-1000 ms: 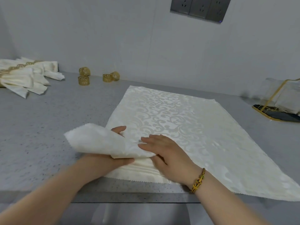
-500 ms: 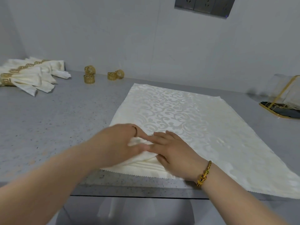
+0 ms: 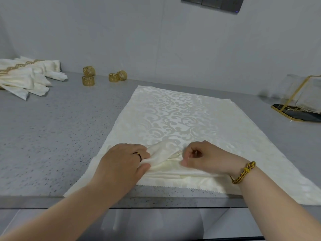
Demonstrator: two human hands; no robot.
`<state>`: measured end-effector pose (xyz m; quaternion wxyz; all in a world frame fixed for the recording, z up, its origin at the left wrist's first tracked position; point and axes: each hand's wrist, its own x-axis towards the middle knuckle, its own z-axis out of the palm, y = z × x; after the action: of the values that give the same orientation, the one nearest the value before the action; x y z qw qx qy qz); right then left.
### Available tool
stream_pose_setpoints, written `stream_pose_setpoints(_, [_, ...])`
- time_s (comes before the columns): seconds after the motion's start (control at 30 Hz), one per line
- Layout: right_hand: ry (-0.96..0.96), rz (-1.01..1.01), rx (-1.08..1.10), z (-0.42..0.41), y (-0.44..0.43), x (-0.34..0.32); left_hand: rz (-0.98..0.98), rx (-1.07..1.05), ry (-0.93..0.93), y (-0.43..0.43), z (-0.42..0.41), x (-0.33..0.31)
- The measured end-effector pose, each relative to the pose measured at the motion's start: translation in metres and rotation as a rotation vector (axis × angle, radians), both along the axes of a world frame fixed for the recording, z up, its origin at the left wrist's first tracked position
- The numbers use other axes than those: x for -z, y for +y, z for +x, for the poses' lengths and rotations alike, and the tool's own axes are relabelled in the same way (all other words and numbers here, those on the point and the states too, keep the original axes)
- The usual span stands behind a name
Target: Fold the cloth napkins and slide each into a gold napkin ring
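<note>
On grey counter [image 3: 52, 136], left hand [image 3: 123, 160] and right hand [image 3: 206, 157] pinching pleated napkin [image 3: 173, 115]

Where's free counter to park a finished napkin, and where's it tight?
Biggest bare patch: counter left of the spread napkin, bordered by the finished pile and rings at the back. A narrower strip lies between napkin and holder on the right. Crowded: back-left corner, and the near edge where left hand and right hand pinch the folds.

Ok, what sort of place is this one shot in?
Probably a restaurant or hotel prep counter: a grey speckled countertop, finished napkins piled at far left, loose gold napkin rings by the wall, and a socket panel above.
</note>
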<state>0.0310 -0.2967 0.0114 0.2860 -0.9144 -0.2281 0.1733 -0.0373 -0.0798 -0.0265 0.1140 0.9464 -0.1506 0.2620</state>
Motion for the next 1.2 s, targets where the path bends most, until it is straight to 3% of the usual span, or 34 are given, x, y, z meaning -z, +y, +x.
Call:
stream_pose_setpoints(0.07, [-0.029, -0.040, -0.052, 0.000, 0.005, 0.000, 0.013, -0.002, -0.033, 0.000, 0.002, 0.000])
stream_pose_setpoints(0.3, [-0.133, 0.208, -0.031, 0.006, 0.012, -0.006, 0.025, 0.037, -0.012, 0.005, 0.002, -0.002])
stream_pose_setpoints(0.53, [-0.092, 0.300, -0.147, 0.006, 0.023, 0.012, -0.044, 0.097, -0.024, 0.009, 0.003, 0.003])
stream_pose_setpoints(0.9, [-0.522, 0.169, -0.268, 0.008, 0.032, 0.031, -0.078, -0.039, -0.191, 0.017, -0.012, 0.003])
stream_pose_setpoints(1.03, [-0.549, 0.126, -0.264, 0.010, 0.032, 0.032, -0.191, -0.083, -0.125, 0.015, -0.021, -0.004])
stream_pose_setpoints(1.2, [-0.534, 0.080, -0.195, 0.006, 0.034, 0.022, -0.674, -0.096, 0.154, 0.023, -0.018, -0.014])
